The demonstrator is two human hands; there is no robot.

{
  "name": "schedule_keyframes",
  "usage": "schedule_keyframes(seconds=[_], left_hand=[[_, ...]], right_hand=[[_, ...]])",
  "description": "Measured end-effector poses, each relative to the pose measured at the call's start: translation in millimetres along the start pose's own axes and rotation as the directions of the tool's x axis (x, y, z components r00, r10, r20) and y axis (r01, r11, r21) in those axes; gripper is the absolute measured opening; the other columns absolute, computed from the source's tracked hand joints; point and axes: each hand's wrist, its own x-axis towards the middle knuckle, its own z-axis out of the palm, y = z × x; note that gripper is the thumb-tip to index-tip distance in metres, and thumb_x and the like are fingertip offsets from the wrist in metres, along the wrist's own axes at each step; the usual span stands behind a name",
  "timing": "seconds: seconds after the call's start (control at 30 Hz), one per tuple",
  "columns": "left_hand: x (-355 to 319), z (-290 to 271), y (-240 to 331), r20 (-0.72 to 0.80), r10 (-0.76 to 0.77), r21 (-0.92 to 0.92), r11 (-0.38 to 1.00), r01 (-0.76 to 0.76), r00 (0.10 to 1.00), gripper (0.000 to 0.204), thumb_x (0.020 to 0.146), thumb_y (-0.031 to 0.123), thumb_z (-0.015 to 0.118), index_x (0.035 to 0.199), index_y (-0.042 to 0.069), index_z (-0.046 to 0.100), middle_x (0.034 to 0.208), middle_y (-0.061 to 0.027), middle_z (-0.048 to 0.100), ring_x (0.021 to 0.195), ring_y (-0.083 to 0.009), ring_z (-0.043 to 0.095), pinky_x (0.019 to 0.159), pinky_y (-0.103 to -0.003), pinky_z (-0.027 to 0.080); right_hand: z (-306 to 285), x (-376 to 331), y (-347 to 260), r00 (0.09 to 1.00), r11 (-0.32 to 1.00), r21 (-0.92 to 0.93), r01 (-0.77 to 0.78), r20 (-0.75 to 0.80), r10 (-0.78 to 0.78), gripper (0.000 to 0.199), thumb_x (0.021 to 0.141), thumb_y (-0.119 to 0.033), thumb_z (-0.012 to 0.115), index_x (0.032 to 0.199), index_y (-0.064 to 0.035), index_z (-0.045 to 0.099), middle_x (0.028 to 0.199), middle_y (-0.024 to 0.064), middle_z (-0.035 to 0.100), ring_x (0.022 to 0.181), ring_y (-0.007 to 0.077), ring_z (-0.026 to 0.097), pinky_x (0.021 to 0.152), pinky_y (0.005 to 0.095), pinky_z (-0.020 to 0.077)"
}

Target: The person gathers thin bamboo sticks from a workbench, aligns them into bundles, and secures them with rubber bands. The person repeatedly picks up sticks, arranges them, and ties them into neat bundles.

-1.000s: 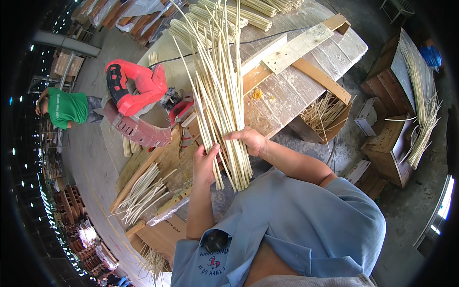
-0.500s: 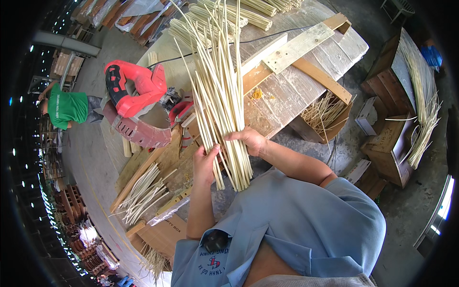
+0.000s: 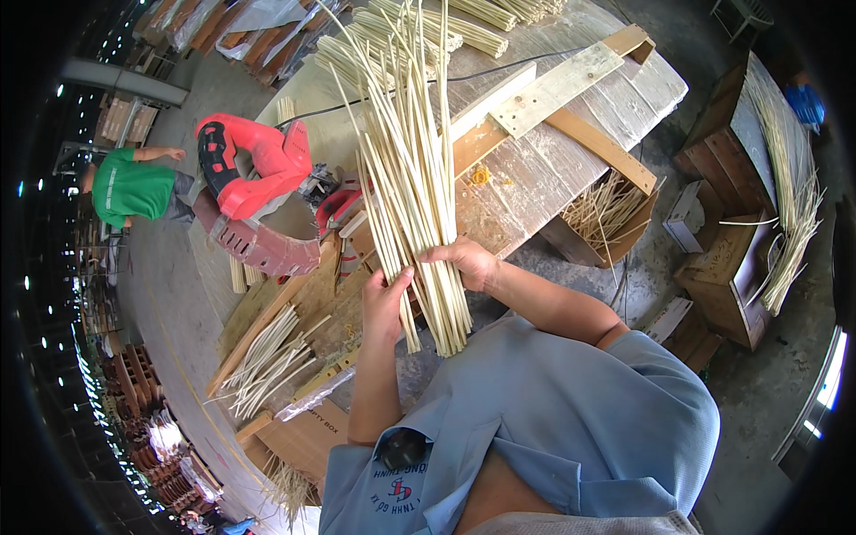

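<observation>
A long bundle of pale rattan canes (image 3: 415, 196) stands nearly upright before my chest, its tops fanning out over the table. My left hand (image 3: 387, 299) is closed round a few canes at the bundle's left side, thumb on top. Across the lower right part of the bundle lies my right hand (image 3: 462, 261), gripping it with the thumb in front; its other fingers are mostly hidden behind the canes. The lower cane ends sit close to my blue shirt. Left of the bundle is a red mitre saw (image 3: 254, 169) with a black handle.
Wooden boards (image 3: 557, 89) are fixed on the worktable (image 3: 535, 183), with more cane bundles (image 3: 481, 36) at its far side. Short canes (image 3: 272, 361) lie left of me. A box of offcuts (image 3: 602, 218) stands at right. A person in green (image 3: 134, 187) is far left.
My left hand has shifted slightly right and up, and the canes in it have moved closer to the rest. My right hand stays put. The person in green has moved an arm.
</observation>
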Motion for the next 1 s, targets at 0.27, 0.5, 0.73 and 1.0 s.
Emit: schedule_keyframes(seconds=[0.27, 0.5, 0.73, 1.0], left_hand=[[2.9, 2.3, -2.9, -0.018, 0.014, 0.001, 1.000, -0.014, 1.000, 0.023, 0.094, 0.015, 0.075, 0.110, 0.000, 0.066, 0.094, -0.0056, 0.070, 0.079, -0.0124, 0.067, 0.069, -0.029, 0.057], [6.1, -8.7, -10.6, 0.026, -0.055, -0.117, 0.992, 0.057, 0.998, 0.028, 0.101, 0.026, 0.064, 0.107, -0.001, 0.067, 0.085, -0.0030, 0.066, 0.072, -0.0130, 0.064, 0.066, -0.029, 0.055], [6.3, -7.8, -12.7, -0.010, -0.035, -0.098, 0.995, 0.034, 0.999, 0.028, 0.103, 0.023, 0.059, 0.110, -0.003, 0.067, 0.090, -0.0064, 0.068, 0.075, -0.0136, 0.067, 0.069, -0.029, 0.057], [0.5, -3.0, -16.0, -0.006, 0.072, 0.355, 0.933, -0.065, 0.997, 0.053, 0.104, 0.044, 0.053, 0.124, -0.005, 0.060, 0.109, -0.0183, 0.069, 0.100, -0.0280, 0.068, 0.092, -0.042, 0.053]], right_hand=[[-6.0, 4.2, 3.7, 1.000, 0.999, 0.038, -0.017, 0.024, 0.016, 0.039, 0.085, -0.008, 0.074, 0.120, 0.0066, 0.065, 0.111, 0.0181, 0.072, 0.099, 0.0282, 0.072, 0.092, 0.0444, 0.0589], [-3.4, 2.6, 2.3, 0.998, 0.998, 0.064, -0.022, 0.056, 0.019, 0.041, 0.086, -0.008, 0.074, 0.123, 0.0069, 0.063, 0.110, 0.0193, 0.072, 0.096, 0.0300, 0.073, 0.092, 0.0452, 0.0592], [-0.7, -1.4, -1.0, 1.000, 1.000, 0.014, -0.003, -0.007, 0.003, 0.043, 0.086, -0.007, 0.074, 0.124, 0.0072, 0.062, 0.111, 0.0197, 0.072, 0.097, 0.0304, 0.072, 0.091, 0.0461, 0.0592], [0.5, 0.1, 1.0, 1.000, 0.999, -0.033, -0.001, -0.009, 0.001, 0.047, 0.085, -0.010, 0.075, 0.127, 0.0062, 0.059, 0.113, 0.0173, 0.069, 0.103, 0.0292, 0.070, 0.095, 0.0465, 0.0571]])
